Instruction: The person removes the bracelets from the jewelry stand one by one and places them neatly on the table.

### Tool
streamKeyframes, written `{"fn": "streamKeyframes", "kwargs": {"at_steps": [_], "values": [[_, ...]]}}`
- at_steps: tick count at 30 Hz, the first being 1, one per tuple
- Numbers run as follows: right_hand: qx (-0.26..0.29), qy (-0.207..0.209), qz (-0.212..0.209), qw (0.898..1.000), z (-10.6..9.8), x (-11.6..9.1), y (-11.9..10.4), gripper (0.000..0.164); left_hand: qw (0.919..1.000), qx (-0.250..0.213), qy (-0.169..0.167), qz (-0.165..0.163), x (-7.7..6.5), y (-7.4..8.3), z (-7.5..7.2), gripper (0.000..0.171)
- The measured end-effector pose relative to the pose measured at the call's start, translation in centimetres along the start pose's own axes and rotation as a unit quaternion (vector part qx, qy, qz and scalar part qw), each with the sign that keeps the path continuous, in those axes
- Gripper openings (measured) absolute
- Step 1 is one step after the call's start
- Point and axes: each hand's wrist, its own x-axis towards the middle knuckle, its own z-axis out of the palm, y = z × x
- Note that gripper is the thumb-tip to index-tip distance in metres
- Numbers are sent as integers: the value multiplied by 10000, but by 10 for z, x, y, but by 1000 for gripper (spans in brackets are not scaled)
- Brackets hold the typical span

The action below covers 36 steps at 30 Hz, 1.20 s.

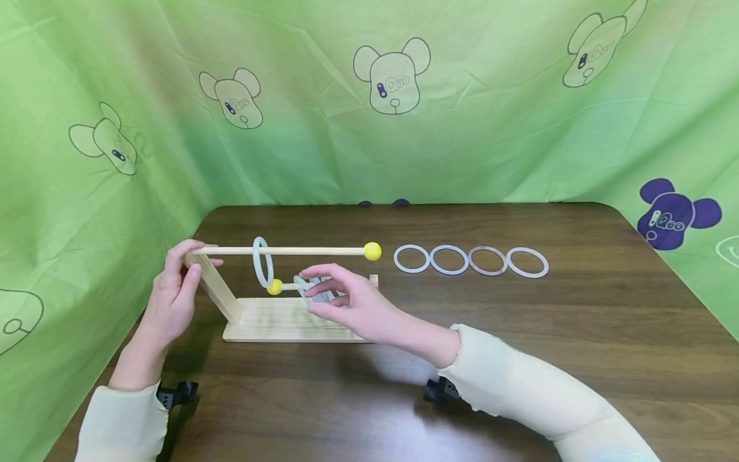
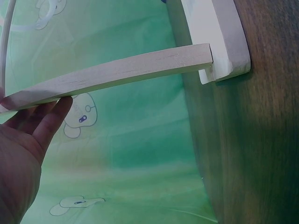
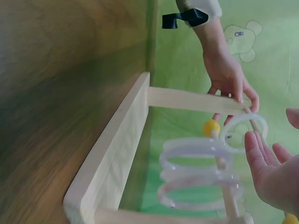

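Observation:
A wooden stand (image 1: 277,319) has a slanted post (image 1: 215,287) at its left end. My left hand (image 1: 173,298) grips the top of that post, thumb on the near side; the left wrist view shows its fingers against the post (image 2: 126,70). One pale ring (image 1: 263,263) hangs on the upper rod (image 1: 314,251), which ends in a yellow ball (image 1: 372,251). On the lower rod sit several translucent rings (image 3: 198,154). In front of them, my right hand (image 1: 360,301) is held with fingers loosely bent and parted; the right wrist view shows nothing in its grasp.
A row of several pale rings, among them a left one (image 1: 412,258) and a right one (image 1: 528,262), lies flat to the right of the stand. The brown table (image 1: 519,333) meets a green printed cloth (image 1: 323,147) behind and at the sides.

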Motion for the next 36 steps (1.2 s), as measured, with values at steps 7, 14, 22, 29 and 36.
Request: {"fn": "streamKeyframes", "kwargs": {"at_steps": [7,14,22,29,36], "values": [[199,23,230,9995,16,15,-4,47,10000,23,11,-10,0,0,0,34],[415,90,361,9984,30,31,-4,48,10000,26,9,-12,0,-1,-1,34],[397,164,414,9982,40,40,1,41,10000,25,-16,-32,0,1,-1,34],[542,112,417,9976,48,45,3,39,10000,-21,-55,-28,0,1,-1,34],[664,278,237,9971,49,46,4,24,10000,-69,-53,14,0,0,0,34]]}}
